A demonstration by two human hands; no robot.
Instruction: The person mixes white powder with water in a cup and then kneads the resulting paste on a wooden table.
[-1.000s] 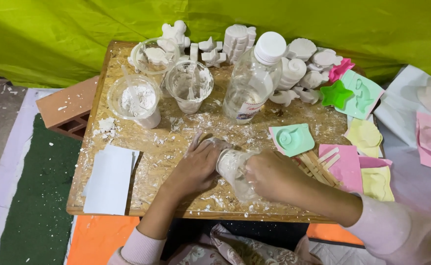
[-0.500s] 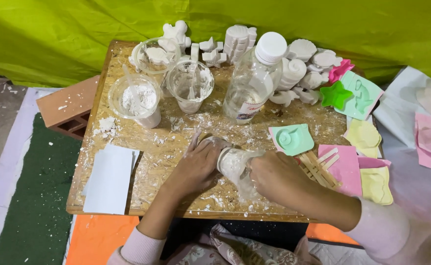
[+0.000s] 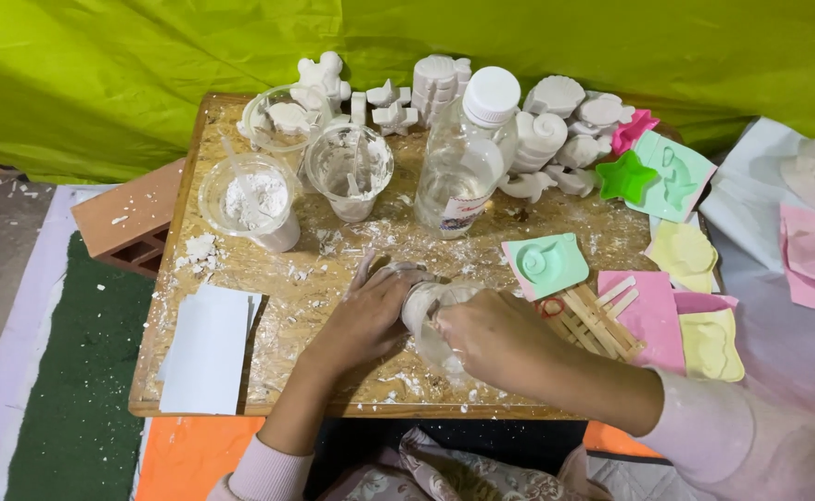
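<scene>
- Far left, a white sheet of card (image 3: 207,347) lay flat near the edge of the chipboard table (image 3: 268,278), with a brick (image 3: 129,223) beside the table's corner.
- Behind it, two clear plastic cups (image 3: 250,199) stood dusted with white powder.
- The left hand (image 3: 370,311) came in low, wrist bent, fingers curled over the left side of a white plaster-smeared mould (image 3: 430,311) and gripping it.
- That mould sat just above the table's near middle, pinched between both hands.
- The right hand (image 3: 491,339) closed on it from the right, knuckles up, forearm slanting in from the lower right.
- Behind, a clear bottle (image 3: 463,158) with a white cap stood upright, a small label low on its side.
- Right of the hands: a mint-green shell mould (image 3: 545,264), wooden sticks (image 3: 597,320), then pink and yellow moulds (image 3: 681,315).
</scene>
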